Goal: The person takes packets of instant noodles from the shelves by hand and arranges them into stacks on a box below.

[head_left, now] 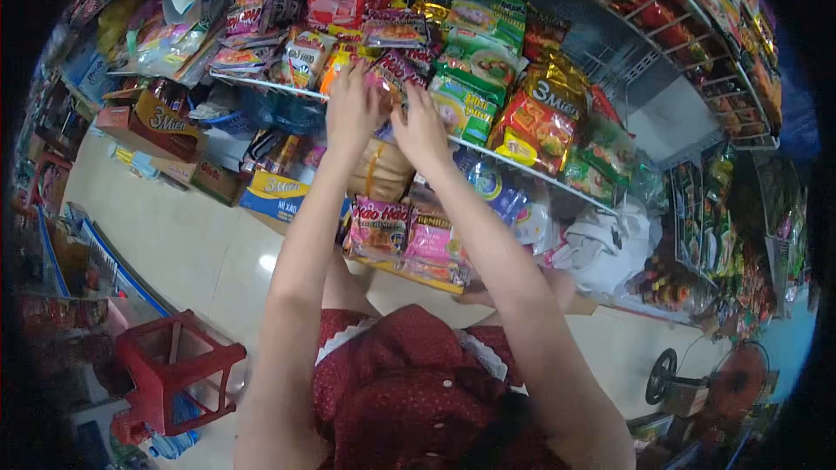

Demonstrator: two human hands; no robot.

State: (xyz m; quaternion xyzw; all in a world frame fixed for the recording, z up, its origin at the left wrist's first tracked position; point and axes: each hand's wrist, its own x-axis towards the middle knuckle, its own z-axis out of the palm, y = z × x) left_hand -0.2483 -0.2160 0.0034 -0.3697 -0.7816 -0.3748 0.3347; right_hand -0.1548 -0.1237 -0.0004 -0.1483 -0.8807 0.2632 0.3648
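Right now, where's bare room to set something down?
Floor at left, between the blue-yellow carton and red stool; smaller patch at right, between the right arm and black wheel. Crowded: the shelf, packed with noodle packets around the left hand and right hand.

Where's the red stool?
In the head view, the red stool is at the lower left, to the left of the person's left arm, with pale floor showing between them.
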